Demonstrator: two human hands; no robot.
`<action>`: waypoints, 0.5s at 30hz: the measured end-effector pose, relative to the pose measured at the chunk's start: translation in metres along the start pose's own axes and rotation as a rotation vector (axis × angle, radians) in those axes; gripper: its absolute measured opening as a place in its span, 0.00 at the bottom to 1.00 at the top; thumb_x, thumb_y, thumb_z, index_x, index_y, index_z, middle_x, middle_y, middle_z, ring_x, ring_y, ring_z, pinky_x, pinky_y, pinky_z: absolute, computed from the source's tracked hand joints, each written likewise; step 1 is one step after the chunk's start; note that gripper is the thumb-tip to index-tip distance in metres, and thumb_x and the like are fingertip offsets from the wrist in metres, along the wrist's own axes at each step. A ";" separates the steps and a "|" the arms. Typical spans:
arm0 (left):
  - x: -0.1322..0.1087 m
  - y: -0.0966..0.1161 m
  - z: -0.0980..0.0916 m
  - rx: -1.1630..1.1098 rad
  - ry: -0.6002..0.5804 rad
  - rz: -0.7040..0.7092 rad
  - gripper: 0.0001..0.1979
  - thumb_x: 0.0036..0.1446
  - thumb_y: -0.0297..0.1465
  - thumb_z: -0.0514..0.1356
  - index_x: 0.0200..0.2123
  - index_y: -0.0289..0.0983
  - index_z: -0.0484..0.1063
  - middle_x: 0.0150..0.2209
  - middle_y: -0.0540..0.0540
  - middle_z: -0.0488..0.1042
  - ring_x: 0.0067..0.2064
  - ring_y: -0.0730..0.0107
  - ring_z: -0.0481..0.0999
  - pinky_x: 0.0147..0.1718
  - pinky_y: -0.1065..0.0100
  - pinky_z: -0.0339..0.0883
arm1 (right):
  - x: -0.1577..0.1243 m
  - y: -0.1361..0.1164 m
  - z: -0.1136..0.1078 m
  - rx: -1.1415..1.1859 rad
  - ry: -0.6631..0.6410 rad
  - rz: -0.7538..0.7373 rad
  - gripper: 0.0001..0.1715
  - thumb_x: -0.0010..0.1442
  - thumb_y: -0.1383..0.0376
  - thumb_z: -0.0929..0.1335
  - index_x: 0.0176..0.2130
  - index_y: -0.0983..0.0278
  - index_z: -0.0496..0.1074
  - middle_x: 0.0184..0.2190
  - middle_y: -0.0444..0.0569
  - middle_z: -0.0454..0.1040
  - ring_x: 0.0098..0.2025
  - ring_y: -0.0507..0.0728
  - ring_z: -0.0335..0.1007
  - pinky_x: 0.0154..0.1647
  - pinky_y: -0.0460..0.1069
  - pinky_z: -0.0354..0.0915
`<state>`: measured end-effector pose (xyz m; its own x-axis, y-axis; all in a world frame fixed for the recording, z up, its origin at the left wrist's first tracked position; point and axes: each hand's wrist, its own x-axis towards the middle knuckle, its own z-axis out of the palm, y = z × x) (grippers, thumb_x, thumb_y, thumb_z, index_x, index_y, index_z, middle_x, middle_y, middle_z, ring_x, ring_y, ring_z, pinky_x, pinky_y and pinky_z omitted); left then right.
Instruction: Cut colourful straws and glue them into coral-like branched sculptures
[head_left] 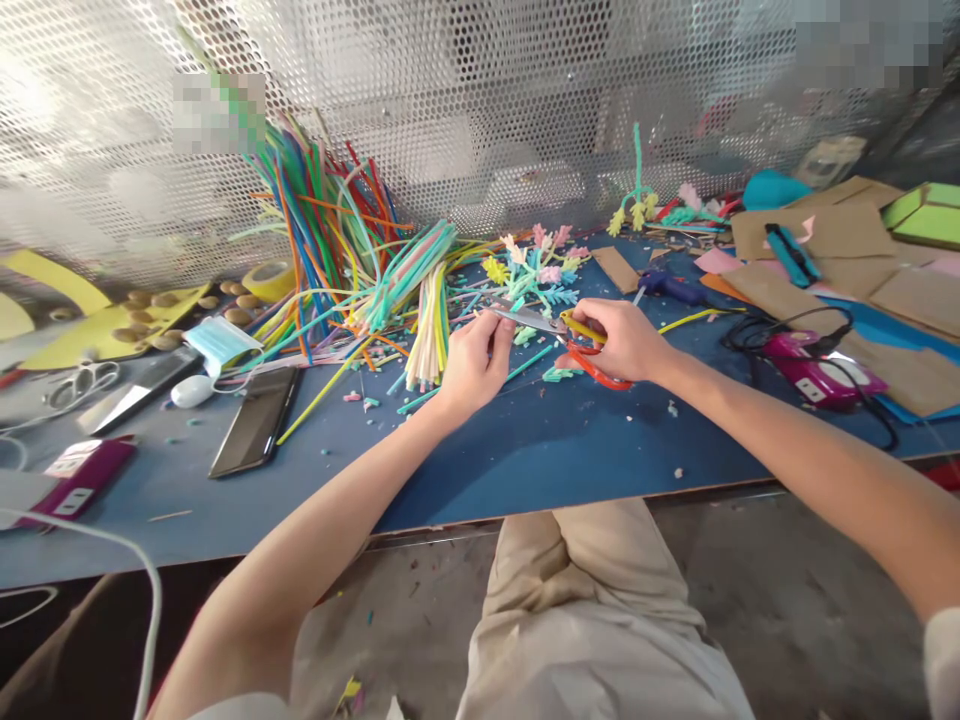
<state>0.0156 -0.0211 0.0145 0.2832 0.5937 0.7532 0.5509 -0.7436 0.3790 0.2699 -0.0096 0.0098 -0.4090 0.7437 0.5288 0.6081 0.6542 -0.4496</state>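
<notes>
My right hand (626, 340) is closed round the handles of a pair of scissors (538, 321), one handle yellow and one red-orange. The blades point left and reach the fingertips of my left hand (478, 362). Those fingers are pinched on a short, mint-green pipe cleaner (518, 303), mostly hidden by fingers and blade. Just beyond the hands lies a cluster of pipe-cleaner flowers (551, 270) in pink, yellow and blue. Left of my left hand is a bundle of cream and yellow pipe cleaners (429, 335). Teal pieces (529, 364) lie beneath the scissors.
A large heap of coloured pipe cleaners (322, 230) leans on the perforated metal screen (420, 110). Leftward are a phone (253, 422), a face mask (223, 343) and a purple box (82, 478). Rightward are a glue gun (671, 286), cardboard (814, 232) and a magenta device with cables (821, 375).
</notes>
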 end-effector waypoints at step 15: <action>0.001 0.002 0.000 -0.049 -0.001 0.051 0.20 0.77 0.41 0.49 0.30 0.40 0.60 0.23 0.52 0.61 0.24 0.73 0.61 0.27 0.67 0.58 | 0.000 -0.006 0.000 0.002 -0.011 0.025 0.36 0.51 0.36 0.76 0.32 0.59 0.60 0.29 0.43 0.68 0.28 0.52 0.56 0.31 0.50 0.53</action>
<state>0.0174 -0.0216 0.0160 0.3108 0.5553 0.7714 0.4968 -0.7868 0.3662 0.2667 -0.0139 0.0126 -0.4012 0.7609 0.5099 0.6164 0.6360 -0.4642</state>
